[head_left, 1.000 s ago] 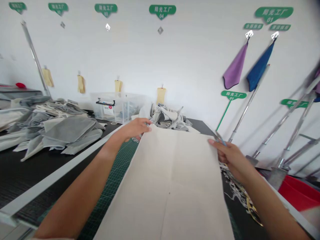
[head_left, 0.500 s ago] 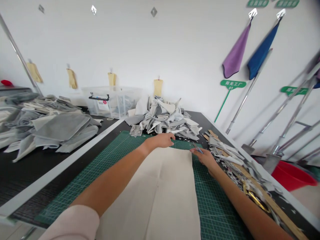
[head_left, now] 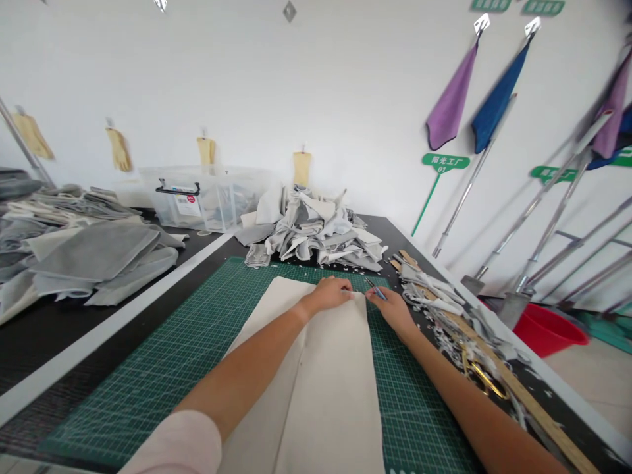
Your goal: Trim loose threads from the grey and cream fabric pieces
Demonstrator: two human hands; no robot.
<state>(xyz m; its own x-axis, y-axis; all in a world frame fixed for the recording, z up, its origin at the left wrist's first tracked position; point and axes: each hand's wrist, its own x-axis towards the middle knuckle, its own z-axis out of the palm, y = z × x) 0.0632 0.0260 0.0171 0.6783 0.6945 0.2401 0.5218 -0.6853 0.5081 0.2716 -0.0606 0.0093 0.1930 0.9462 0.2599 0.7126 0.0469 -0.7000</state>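
A large cream cloth panel (head_left: 330, 368) with a lengthwise crease lies over the green cutting mat (head_left: 197, 355). My left hand (head_left: 332, 293) rests at its far edge, fingers curled down and closed on the cloth there. At the cloth's far right corner, my right hand (head_left: 395, 309) is closed around a slim blue pen-like tool (head_left: 378, 291) with a dark pointed tip, which points up and left. The fingertips of my right hand touch or nearly touch the corner; I cannot tell whether they also pinch it.
Grey and white fabric scraps (head_left: 316, 227) are heaped behind the mat. Stacked grey cloth pieces (head_left: 108, 257) lie left, near a clear plastic bin (head_left: 217, 204). On the right are trimmings, gold-handled scissors (head_left: 486, 380) and a wooden strip (head_left: 538, 408). A red basin (head_left: 550, 329) stands beyond.
My left hand has come down onto the cloth's far edge and moved closer to my right hand. My right hand stays at the corner with the blue tool. The view has turned slightly right.
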